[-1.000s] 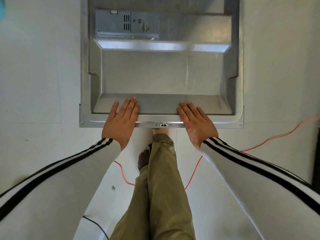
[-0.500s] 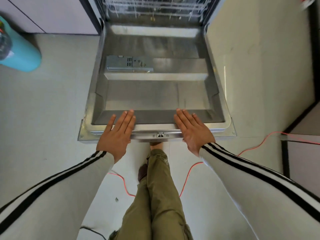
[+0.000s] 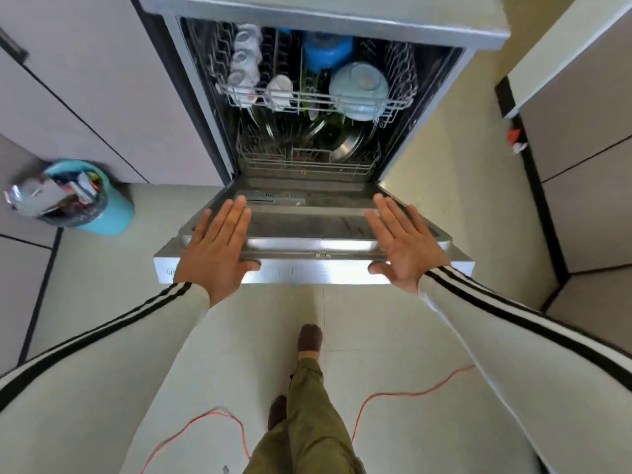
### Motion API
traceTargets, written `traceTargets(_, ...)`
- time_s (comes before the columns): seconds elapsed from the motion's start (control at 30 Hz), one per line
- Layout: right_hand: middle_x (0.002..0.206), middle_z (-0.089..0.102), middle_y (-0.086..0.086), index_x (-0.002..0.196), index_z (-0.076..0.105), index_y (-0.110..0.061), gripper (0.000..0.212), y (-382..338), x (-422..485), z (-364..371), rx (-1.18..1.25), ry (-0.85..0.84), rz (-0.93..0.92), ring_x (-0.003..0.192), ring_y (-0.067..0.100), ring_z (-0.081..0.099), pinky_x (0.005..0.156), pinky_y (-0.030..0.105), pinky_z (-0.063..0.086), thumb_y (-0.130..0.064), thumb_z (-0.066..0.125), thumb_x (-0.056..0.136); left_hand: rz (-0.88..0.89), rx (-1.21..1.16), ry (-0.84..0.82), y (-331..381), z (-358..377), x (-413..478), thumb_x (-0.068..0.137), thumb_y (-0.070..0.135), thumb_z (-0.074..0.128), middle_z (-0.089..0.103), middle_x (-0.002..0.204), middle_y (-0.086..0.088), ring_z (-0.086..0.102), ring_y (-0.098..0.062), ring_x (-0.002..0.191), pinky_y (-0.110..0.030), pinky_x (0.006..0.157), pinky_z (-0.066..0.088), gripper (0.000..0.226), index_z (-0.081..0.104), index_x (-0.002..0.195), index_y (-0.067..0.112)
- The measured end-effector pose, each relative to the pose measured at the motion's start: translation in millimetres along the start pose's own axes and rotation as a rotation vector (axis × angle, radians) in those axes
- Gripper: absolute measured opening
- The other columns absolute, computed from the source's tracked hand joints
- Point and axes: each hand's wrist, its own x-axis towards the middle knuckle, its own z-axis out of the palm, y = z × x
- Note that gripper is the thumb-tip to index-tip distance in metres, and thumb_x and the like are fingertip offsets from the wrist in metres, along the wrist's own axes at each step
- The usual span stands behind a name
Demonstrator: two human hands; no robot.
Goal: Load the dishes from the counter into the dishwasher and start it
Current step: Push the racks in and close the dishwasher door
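The dishwasher door (image 3: 314, 270), which lay flat a second ago with both palms resting on its inner face, is now swung partway up in the middle of the frame, so its brushed outer strip faces the camera and its inner panel is steeply foreshortened. The left hand (image 3: 215, 248) sits at the left end of the door's leading edge and the right hand (image 3: 407, 244) at the right end. Each lays straight fingers over the rim onto the inner side, with the thumb spread beneath on the outer strip; neither hand is clenched round the edge, so the door rides on flat hands rather than in a tight grasp. The view has also lifted, and the tub now shows at the top of the frame. The upper rack (image 3: 307, 99) holds white cups (image 3: 244, 63) at its left, a pale blue bowl (image 3: 359, 87) at its right and a deeper blue dish (image 3: 326, 49) behind. The lower rack (image 3: 307, 167) carries a steel pan (image 3: 345, 145). Both racks sit inside the tub, so loading looks finished and the closing push appears under way. What remains, by my judgement, is latching the door and starting the cycle. A teal bin (image 3: 106, 217) stands at the left.
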Motion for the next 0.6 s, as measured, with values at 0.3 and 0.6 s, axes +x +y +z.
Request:
traceTargets(0.3,0.158,-0.031,0.009,0.156,-0.014,-0.016,0.121,55.6,68.6,-96.6,-0.031,0.135,0.135,0.147,0.025,-0.026,0.122,0.051,-0.002,-0.066,0.065,0.078,-0.038,0.007,0.059,-44.3,-82.7,108.4,0.088,0.073,0.042,-0.007,0.165,-0.009,-0.008,-0.024,0.152,-0.051,0.123,0.004,0.105,0.002,0.157,0.005)
traceTargets(0.6,0.160,-0.026,0.014,0.155,-0.013,-0.015,0.126,107.6,165.8,-184.6,0.027,0.234,0.325,0.148,0.031,-0.020,0.121,0.052,-0.002,-0.062,0.072,0.075,-0.292,0.067,0.015,-73.9,-148.8,244.4,0.077,0.069,0.064,-0.036,0.157,-0.009,-0.028,-0.025,0.147,-0.055,0.120,-0.007,0.130,-0.021,0.152,0.006)
